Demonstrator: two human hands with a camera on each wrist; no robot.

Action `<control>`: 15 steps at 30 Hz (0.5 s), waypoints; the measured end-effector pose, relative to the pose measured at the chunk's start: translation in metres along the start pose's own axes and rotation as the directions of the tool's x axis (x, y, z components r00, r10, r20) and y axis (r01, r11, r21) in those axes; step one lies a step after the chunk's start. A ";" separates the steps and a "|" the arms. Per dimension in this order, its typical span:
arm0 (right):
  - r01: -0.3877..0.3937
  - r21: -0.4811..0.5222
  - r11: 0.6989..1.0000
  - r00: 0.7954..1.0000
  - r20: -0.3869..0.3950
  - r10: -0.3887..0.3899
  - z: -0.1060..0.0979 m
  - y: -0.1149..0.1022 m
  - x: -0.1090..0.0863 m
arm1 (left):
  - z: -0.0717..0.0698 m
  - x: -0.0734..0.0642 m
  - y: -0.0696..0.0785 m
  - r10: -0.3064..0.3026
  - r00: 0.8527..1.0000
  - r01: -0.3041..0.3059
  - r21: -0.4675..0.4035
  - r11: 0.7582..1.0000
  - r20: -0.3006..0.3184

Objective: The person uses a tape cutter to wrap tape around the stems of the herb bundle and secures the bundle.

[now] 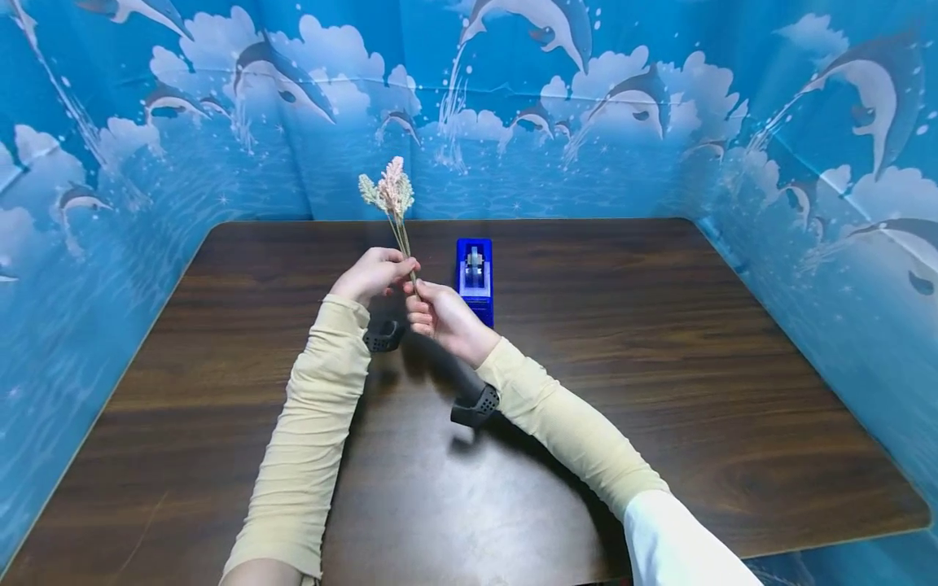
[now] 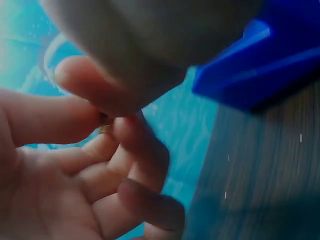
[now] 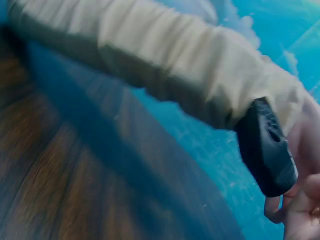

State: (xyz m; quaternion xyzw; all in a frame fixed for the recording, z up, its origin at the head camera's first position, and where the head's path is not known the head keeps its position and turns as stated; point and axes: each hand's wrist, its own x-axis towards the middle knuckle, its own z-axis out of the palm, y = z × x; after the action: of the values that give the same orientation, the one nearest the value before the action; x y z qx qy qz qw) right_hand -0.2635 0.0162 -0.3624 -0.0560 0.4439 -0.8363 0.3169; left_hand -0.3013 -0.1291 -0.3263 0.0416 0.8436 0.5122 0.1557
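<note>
A small bunch of flowers with pink and pale green heads stands upright above the far half of the table, its thin stems running down between both hands. My left hand pinches the stems between thumb and fingers. Just below it, my right hand pinches the lower stems, other fingers curled. In the left wrist view the fingertips of both hands meet, and only a small bit of stem shows between them. A blue tape dispenser sits on the table just right of the hands.
The dark wooden table has a rounded far edge. Behind and beside it hangs a blue dolphin-print curtain. A black wrist device is worn under each wrist, with pale sleeves on both arms.
</note>
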 end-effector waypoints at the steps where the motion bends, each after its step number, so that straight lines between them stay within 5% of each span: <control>1: 0.006 -0.061 0.998 0.999 -0.034 -0.008 0.000 0.003 0.001 | -0.001 0.002 -0.002 -0.006 1.000 0.006 0.007 1.000 0.013; 6: -0.038 -0.283 0.958 0.994 -0.109 0.007 -0.004 0.012 0.004 | -0.003 0.009 -0.013 -0.034 0.995 0.025 0.087 0.996 0.097; 15: -0.155 -0.414 0.897 0.988 -0.087 0.130 -0.015 0.021 0.000 | -0.002 0.018 -0.030 -0.042 0.990 0.014 0.198 0.980 0.134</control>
State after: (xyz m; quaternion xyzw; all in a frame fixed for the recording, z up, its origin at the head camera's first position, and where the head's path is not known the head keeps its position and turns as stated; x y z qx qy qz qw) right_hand -0.2591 0.0178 -0.3877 -0.0662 0.6246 -0.6974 0.3452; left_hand -0.3158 -0.1410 -0.3559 0.0802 0.8777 0.4201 0.2160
